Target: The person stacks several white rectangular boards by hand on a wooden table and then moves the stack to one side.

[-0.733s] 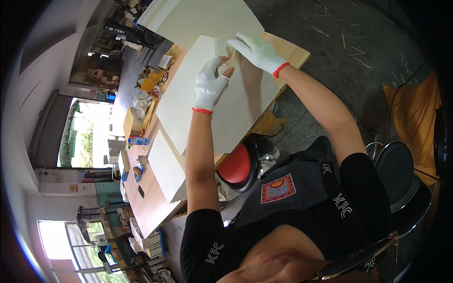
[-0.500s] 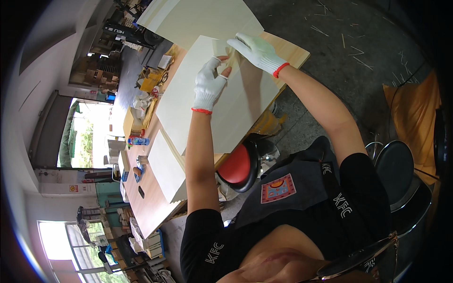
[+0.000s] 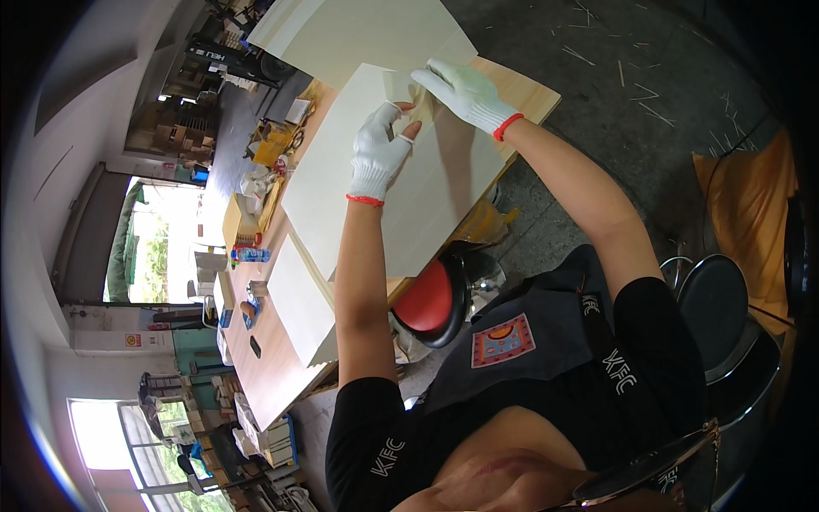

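Observation:
Both of my hands wear white knitted gloves with red cuffs. A large pale sheet lies on the wooden table under them. My left hand is at its upper part, with bare thumb and index fingertips apart. Those tips are beside a narrow yellowish strip, which seems thin and slightly see-through; contact with it is hard to make out. To the right, my right hand lies open and fairly flat, fingers towards the upper left, near the strip's top. Its palm side is hidden.
Another stack of pale sheets lies beyond, and a lower stack at left. A bottle, a phone and packing items line the table's left side. A red stool stands at the near edge; thin offcuts litter the floor.

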Tool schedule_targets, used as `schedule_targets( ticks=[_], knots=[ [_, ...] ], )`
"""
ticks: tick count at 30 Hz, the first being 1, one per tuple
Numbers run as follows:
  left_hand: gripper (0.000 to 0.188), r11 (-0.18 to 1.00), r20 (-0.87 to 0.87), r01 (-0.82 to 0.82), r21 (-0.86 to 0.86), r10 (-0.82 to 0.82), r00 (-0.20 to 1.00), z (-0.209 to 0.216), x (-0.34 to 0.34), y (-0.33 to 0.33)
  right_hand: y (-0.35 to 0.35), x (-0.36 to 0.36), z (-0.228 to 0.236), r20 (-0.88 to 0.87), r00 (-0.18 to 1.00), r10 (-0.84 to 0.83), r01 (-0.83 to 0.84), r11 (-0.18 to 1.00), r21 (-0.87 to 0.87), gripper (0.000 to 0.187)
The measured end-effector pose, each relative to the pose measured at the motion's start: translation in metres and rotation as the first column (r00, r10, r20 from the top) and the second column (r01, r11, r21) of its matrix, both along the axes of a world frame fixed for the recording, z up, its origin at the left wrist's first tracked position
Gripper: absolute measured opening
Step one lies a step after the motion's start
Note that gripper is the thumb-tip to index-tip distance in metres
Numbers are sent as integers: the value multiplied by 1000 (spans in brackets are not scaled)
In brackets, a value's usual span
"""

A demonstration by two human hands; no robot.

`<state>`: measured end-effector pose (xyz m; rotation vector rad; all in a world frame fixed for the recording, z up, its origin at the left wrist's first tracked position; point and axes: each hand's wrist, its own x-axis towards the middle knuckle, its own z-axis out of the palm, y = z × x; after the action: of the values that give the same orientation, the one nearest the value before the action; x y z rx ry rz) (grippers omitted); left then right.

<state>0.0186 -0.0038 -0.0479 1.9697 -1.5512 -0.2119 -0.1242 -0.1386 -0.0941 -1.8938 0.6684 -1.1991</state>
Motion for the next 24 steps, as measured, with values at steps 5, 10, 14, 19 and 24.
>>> schedule_targets(
  ticks=[5, 10, 14, 19, 24],
  knots=[
    [30, 994, 16, 34, -100, -32, 999, 1, -5, 1, -3, -7, 9, -128, 987, 99, -88, 992, 90, 49],
    [24, 994, 59, 60, -88, -55, 997, 6, -7, 0, -2, -3, 3, -49, 998, 35, -33, 999, 40, 49],
    [26, 998, 61, 43, -38, -40, 997, 3, -5, 1, -1, -2, 1, -23, 999, 26, -26, 999, 27, 49],
    [31, 994, 22, 76, -81, -74, 997, -3, 0, -2, -5, 1, -2, -33, 999, 20, -20, 1000, 21, 49],
    [33, 998, -6, 43, -51, -43, 999, 0, -2, -2, -3, -1, 1, -29, 999, 34, -33, 999, 39, 51]
  ],
)
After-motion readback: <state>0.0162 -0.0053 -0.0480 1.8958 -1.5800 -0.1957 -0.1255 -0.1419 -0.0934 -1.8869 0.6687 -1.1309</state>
